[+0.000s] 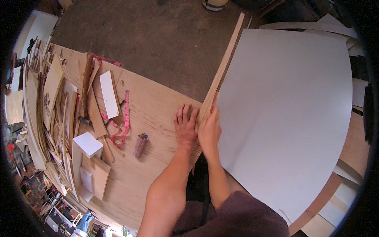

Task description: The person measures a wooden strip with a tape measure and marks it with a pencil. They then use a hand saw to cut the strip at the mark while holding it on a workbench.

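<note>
A long thin wooden strip (223, 62) runs along the left edge of a large pale grey board (284, 114). My left hand (185, 125) lies flat on the plywood workbench (158, 102), fingers spread and touching the strip's near end. Pressed against the strip from the board side, my right hand (209, 128) has its fingers closed around the strip's edge. Both hands sit side by side at the strip's lower end.
A heap of wood offcuts (59, 118) covers the bench's left side, with a white block (87, 144), a white slat (109, 94), a red tape measure (125, 118) and a small brown roll (140, 145). Brown floor (158, 35) lies beyond. More boards (347, 158) are stacked at the right.
</note>
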Motion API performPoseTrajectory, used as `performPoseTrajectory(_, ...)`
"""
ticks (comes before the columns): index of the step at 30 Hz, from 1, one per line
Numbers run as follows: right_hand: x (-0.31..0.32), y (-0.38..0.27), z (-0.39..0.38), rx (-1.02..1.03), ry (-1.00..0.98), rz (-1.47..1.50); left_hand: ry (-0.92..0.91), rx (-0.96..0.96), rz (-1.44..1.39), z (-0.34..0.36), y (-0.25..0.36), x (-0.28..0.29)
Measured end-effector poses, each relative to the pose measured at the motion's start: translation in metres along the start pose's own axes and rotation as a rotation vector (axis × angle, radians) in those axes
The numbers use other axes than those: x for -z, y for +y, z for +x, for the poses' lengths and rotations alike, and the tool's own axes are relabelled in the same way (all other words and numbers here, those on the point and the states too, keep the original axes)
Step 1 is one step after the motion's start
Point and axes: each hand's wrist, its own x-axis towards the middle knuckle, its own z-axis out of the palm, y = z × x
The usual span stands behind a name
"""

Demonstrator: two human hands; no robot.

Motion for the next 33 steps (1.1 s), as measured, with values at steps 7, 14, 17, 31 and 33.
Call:
performPoseTrajectory(7,0.049,-0.009,0.041,-0.095,-0.114,0.114,-0.017,0.036,-0.030,0.003,0.008,0.010)
performPoseTrajectory(14,0.051,-0.006,0.056,-0.056,-0.080,-0.029,-0.015,0.008,-0.012,0.003,0.009,0.008)
performPoseTrajectory(17,0.048,-0.005,0.059,-0.053,-0.093,-0.035,-0.016,0.026,-0.017,0.002,0.009,0.011)
performPoseTrajectory(31,0.032,-0.001,0.070,-0.048,-0.103,-0.054,-0.003,0.019,-0.009,0.005,0.009,0.007)
performPoseTrajectory(33,0.033,-0.001,0.073,-0.024,-0.094,-0.100,-0.005,0.019,-0.002,0.004,0.008,0.006)
